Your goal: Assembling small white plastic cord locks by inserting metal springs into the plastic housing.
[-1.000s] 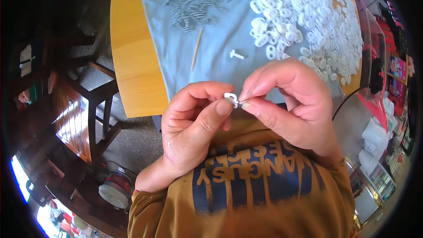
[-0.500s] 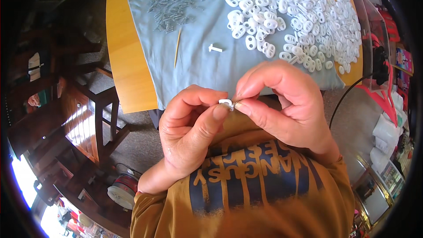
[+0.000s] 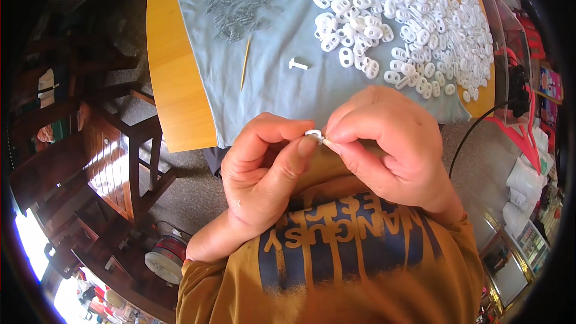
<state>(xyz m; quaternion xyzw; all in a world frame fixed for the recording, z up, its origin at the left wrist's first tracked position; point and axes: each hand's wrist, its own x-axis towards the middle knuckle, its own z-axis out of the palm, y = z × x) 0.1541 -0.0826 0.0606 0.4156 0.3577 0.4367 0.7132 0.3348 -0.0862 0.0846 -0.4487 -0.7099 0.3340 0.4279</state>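
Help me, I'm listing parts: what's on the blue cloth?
Grey coils, a thin stick, a small white T-shaped piece and many white oval pieces. Anything under them or behind the right hand is hidden.

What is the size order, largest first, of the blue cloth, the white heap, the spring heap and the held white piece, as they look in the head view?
1. Blue cloth, though partly covered
2. White heap
3. Spring heap
4. Held white piece, partly hidden

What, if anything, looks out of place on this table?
Mildly odd: a small white T-shaped piece lies by itself on the blue cloth, apart from the white oval pieces. Nothing looks plainly damaged.
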